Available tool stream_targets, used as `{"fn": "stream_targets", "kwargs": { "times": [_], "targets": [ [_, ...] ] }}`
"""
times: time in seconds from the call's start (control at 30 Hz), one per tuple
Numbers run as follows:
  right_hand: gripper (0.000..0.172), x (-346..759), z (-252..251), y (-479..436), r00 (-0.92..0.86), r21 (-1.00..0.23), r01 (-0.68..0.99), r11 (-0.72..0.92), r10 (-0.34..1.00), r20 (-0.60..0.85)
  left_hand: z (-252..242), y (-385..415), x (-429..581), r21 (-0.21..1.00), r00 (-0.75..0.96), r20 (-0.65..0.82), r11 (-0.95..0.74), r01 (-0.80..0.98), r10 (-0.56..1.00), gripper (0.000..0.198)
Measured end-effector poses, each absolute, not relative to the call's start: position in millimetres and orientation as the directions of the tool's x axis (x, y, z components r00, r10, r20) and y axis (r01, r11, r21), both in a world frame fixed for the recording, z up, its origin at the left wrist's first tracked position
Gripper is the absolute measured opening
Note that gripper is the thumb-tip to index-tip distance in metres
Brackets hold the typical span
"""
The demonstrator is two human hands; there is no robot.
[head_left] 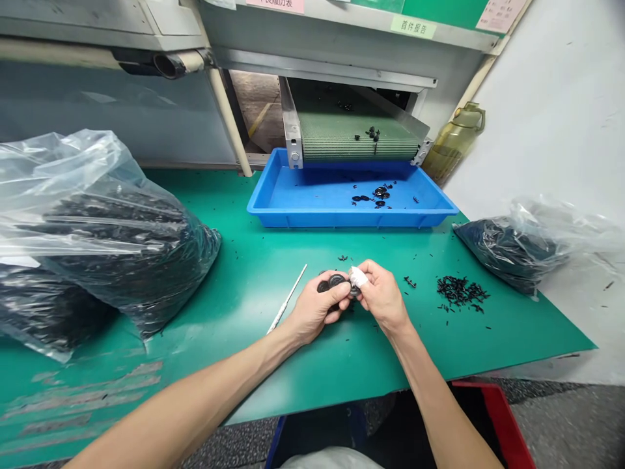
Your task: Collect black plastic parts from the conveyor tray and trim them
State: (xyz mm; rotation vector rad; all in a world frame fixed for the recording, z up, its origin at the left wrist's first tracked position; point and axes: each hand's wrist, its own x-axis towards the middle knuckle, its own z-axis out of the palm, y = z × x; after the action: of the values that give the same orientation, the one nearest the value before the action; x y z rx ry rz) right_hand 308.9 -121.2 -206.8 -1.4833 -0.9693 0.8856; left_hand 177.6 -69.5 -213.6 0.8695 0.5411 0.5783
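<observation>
My left hand [317,307] is closed around several small black round plastic parts [336,280], which look like little wheels or caps. Opposite it, my right hand [383,296] pinches the right end of the same cluster, with a white wrapping [359,277] on one of its digits. Exactly where the right fingertips grip is partly hidden. A thin silver pen-like tool [287,301] lies on the green table just left of my hands. To the right, a pile of small black plastic pieces [461,291] is spread on the tabletop.
A blue tray [312,219] stands behind my hands, with black parts inside, under the end of a green conveyor belt [356,146]. Large clear bags of black parts [122,241] sit left; a smaller bag [512,251] lies right. A red bin [508,423] is below the table edge.
</observation>
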Motion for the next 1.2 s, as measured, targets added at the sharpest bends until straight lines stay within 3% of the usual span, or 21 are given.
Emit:
{"fn": "stream_targets", "kwargs": {
  "times": [0.07,0.13,0.2,0.27,0.37,0.43,0.5,0.57,0.67,0.77,0.9,1.07,1.2],
  "targets": [
    [0.021,313,-207,-121,0.388,-0.986,0.143,-0.084,0.921,-0.023,-214,-67,178,0.809,0.704,-0.196,0.519,-0.277,0.682,0.034],
    [0.014,317,-206,-123,0.398,-0.935,0.338,-0.105,0.916,0.041,-215,-60,176,0.783,0.676,-0.188,0.524,-0.334,0.712,0.031],
    [0.017,319,-204,-126,0.325,-0.773,0.625,-0.112,0.937,0.127,-214,-52,175,0.749,0.635,-0.182,0.524,-0.406,0.751,0.029],
    [0.022,314,-201,-128,0.201,-0.556,0.825,-0.102,0.972,0.120,-212,-45,173,0.718,0.598,-0.169,0.513,-0.470,0.784,0.028],
    [0.026,299,-198,-129,0.148,-0.337,0.931,-0.138,0.989,0.004,-210,-40,171,0.709,0.594,-0.121,0.488,-0.509,0.795,0.024],
    [0.026,292,-198,-128,0.166,-0.285,0.943,-0.170,0.985,-0.037,-209,-40,171,0.710,0.627,-0.083,0.487,-0.509,0.775,0.021],
    [0.021,291,-200,-126,0.168,-0.352,0.922,-0.163,0.986,-0.015,-208,-41,171,0.701,0.661,-0.060,0.503,-0.506,0.748,0.021],
    [0.017,296,-206,-127,0.175,-0.495,0.858,-0.134,0.984,0.037,-208,-42,171,0.683,0.687,-0.062,0.533,-0.499,0.724,0.024],
    [0.026,309,-214,-130,0.208,-0.671,0.738,-0.073,0.970,0.124,-208,-41,171,0.670,0.710,-0.093,0.571,-0.475,0.698,0.030],
    [0.028,319,-217,-134,0.240,-0.767,0.641,-0.009,0.952,0.189,-209,-43,172,0.739,0.711,-0.131,0.546,-0.395,0.691,0.035],
    [0.024,323,-210,-138,0.299,-0.885,0.465,-0.006,0.942,0.151,-209,-50,175,0.864,0.731,-0.183,0.462,-0.200,0.657,0.038],
    [0.022,315,-202,-137,0.404,-0.937,0.349,0.004,0.902,0.154,-209,-62,177,0.911,0.759,-0.191,0.401,-0.100,0.623,0.039],
    [0.020,305,-201,-129,0.459,-0.876,0.481,-0.025,0.859,0.227,-212,-67,178,0.924,0.751,-0.183,0.372,-0.090,0.635,0.037]
  ]
}}
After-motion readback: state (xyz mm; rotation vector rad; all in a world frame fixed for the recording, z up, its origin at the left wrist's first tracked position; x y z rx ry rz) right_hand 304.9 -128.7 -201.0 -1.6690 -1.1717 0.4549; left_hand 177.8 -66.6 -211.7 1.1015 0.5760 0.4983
